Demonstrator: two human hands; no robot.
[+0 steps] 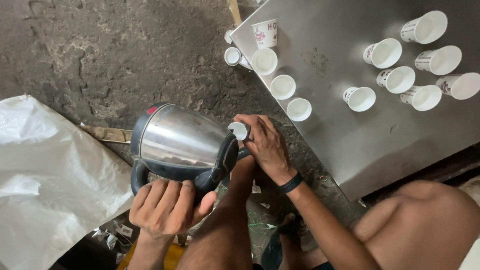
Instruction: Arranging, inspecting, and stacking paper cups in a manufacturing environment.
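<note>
Left hand (165, 207): fingers clamping handle of tilted steel electric kettle (182, 137).
Right hand (265, 145): fingers gripping small white paper cup (239, 130), touching kettle's spout.

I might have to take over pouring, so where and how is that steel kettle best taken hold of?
Grip the kettle by its black loop handle, coming from the rear, opposite the spout. The left hand already wraps it there. The steel body is wide, smooth and probably hot. The kettle is tilted toward the small cup in the right hand, so keep the handle side low.
</note>
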